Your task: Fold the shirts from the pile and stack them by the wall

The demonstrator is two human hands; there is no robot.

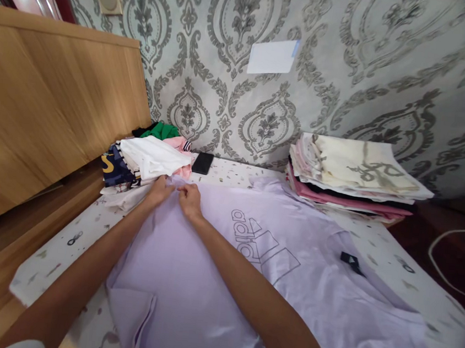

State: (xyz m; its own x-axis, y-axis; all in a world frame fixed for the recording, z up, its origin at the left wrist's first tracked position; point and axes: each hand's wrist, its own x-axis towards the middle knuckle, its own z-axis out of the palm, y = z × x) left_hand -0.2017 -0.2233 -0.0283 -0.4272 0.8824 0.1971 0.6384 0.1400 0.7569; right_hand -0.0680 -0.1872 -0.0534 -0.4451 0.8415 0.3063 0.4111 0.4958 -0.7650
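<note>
A lavender T-shirt [201, 270] with an outlined sports logo lies spread over a patterned white cloth, its neckline with a dark label toward the right. At the shirt's far left corner, my left hand [161, 191] pinches the edge of the fabric. Close beside it, my right hand [190, 198] has its fingers closed on the same edge. A white garment [155, 157] on a loose heap of clothes lies just beyond my left hand. The shirt's near left part is folded over in a flap, and my forearms cover some of the fabric.
A stack of folded clothes [365, 177] stands at the back right against the patterned wall. A black phone [202, 163] lies near the wall. The wooden cabinet [57, 100] borders the left side. A white cable [436, 245] hangs at the far right.
</note>
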